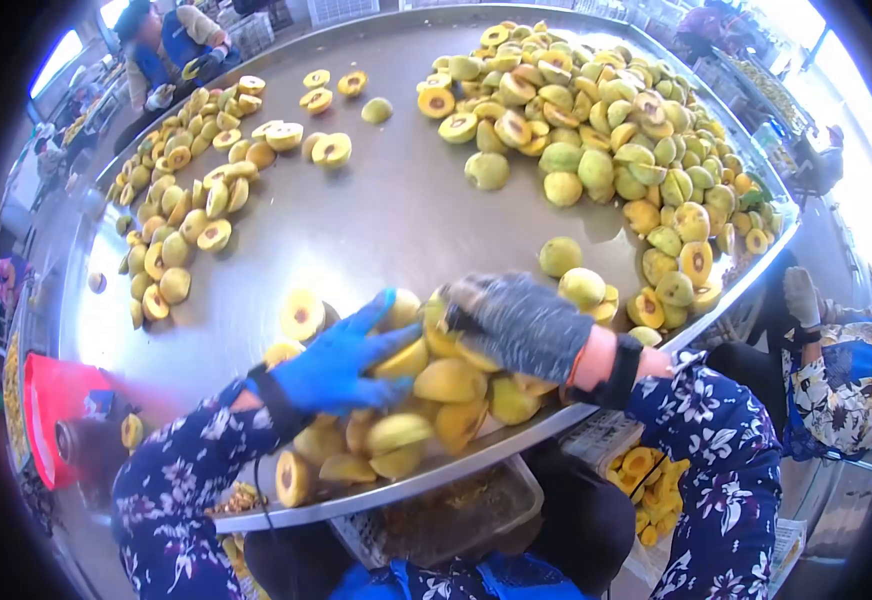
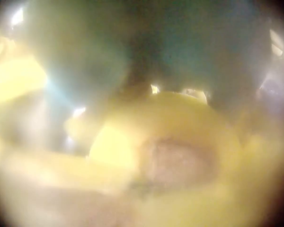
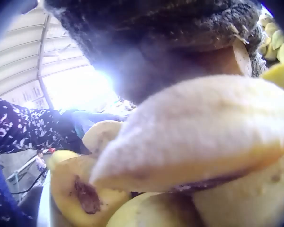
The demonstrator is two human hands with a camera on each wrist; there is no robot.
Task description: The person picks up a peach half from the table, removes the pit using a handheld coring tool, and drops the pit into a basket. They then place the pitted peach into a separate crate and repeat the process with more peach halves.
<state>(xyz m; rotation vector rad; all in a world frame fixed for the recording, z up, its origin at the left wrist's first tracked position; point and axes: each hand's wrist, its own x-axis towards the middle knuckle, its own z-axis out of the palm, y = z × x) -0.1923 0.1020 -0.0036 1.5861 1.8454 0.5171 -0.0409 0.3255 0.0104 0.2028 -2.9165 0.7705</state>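
Halved yellow peaches [image 1: 451, 380] lie heaped along the near edge of the metal table. My left hand [image 1: 346, 365], in a blue glove, lies over the left part of this heap with its fingers spread and fairly straight. In the left wrist view a peach half [image 2: 170, 118] fills the blurred picture below the gloved fingers. My right hand [image 1: 526, 325], in a grey knitted glove, bends over the heap's right part. Its fingers curl round a peach half [image 3: 242, 57], mostly hidden by the glove in the right wrist view. Another peach half [image 3: 194, 127] lies just below that hand.
A large pile of peach halves [image 1: 596, 110] covers the table's far right, and a looser row [image 1: 176, 220] runs along the left. Below the near rim [image 1: 406, 487] stand a plastic bin [image 1: 476, 510] and a crate with fruit [image 1: 646, 490]. Other people work around the table.
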